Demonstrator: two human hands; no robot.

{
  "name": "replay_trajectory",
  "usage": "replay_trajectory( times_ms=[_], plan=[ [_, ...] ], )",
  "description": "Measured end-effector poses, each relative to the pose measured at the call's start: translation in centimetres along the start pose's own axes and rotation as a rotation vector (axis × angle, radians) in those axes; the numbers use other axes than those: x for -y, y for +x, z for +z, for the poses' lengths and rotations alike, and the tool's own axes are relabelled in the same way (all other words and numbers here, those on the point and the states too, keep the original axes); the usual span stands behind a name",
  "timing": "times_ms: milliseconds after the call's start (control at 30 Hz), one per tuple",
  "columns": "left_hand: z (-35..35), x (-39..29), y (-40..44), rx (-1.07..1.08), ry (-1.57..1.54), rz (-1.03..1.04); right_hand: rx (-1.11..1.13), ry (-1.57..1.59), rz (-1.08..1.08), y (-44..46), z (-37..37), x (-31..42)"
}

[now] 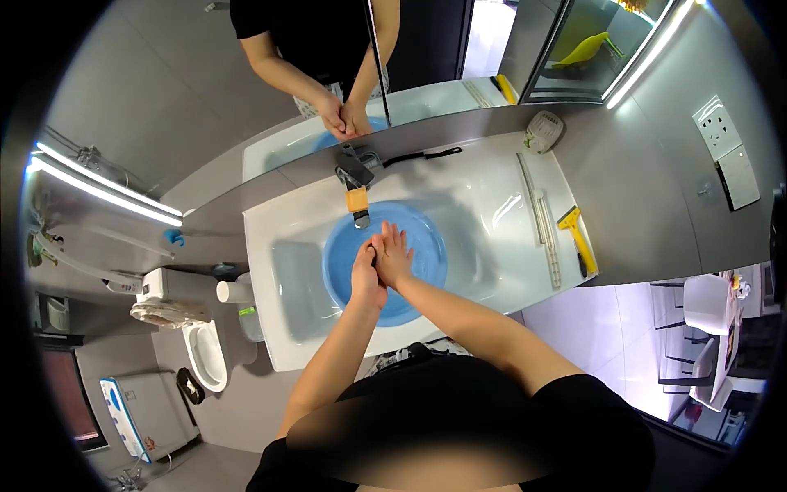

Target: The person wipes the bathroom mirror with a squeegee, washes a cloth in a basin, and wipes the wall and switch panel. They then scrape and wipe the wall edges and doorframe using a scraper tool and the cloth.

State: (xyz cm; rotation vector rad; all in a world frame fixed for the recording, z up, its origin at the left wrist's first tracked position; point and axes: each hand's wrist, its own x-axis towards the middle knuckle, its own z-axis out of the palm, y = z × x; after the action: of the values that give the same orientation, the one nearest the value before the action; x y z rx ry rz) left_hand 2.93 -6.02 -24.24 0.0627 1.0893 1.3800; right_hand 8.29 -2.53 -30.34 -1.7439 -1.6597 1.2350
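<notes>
A round blue basin (338, 261) sits in the white sink (288, 279), below the faucet (357, 197) with its yellow piece. Over the basin my two hands touch each other. My left hand (366, 275) has its fingers closed against the side of my right hand; something small and dark shows between them, too small to name. My right hand (393, 254) is spread with its fingers apart, palm side partly hidden, and holds nothing visible.
A black-handled tool (422, 156) lies behind the faucet. On the right counter are a soap holder (543, 131), clear strips (539, 217) and a yellow scraper (579, 239). A mirror (328, 49) stands behind; a toilet (205, 353) is at left.
</notes>
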Motion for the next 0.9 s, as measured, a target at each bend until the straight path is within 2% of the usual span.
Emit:
replay_trajectory(
  times_ms=[67,200,233,300,333,400,500,600,733,800,900],
  plan=[
    [-0.2,-0.3,0.1,0.069,0.089,0.021,0.023,0.022,0.025,-0.1,-0.4,0.7],
    [-0.8,-0.2,0.6,0.047,0.15,0.034,0.101,0.134,0.147,0.3,-1.2,1.1],
    [-1.2,-0.3,0.8,0.093,0.254,0.028,0.103,0.134,0.142,1.4,-0.8,-0.3],
    [-0.6,-0.2,0.4,0.099,0.345,0.051,0.448,0.346,-0.028,3.5,-0.2,-3.5],
    [-0.4,-0.6,0.2,0.097,0.344,0.054,0.45,0.345,-0.031,3.4,-0.2,-4.1],
    [0.1,-1.1,0.0,0.074,0.368,0.011,0.303,0.351,-0.309,2.5,-0.3,-4.5],
    [0.8,-1.5,-0.2,-0.008,0.368,-0.025,0.176,0.178,-0.246,-0.3,-1.8,-2.2],
    [1.9,-1.0,-0.1,-0.131,0.324,0.002,0.311,0.217,-0.21,-0.1,-2.6,-1.2],
    [2.3,-1.8,-0.6,-0.113,0.288,-0.025,0.214,0.173,-0.265,-0.6,-3.0,0.2],
    [2.2,-1.7,-0.6,-0.173,0.291,-0.014,0.108,0.065,-0.271,-1.4,-3.4,1.1],
    [1.9,-2.0,-1.0,-0.141,0.302,-0.018,0.055,-0.027,-0.32,-1.9,-3.7,1.7]
  ],
)
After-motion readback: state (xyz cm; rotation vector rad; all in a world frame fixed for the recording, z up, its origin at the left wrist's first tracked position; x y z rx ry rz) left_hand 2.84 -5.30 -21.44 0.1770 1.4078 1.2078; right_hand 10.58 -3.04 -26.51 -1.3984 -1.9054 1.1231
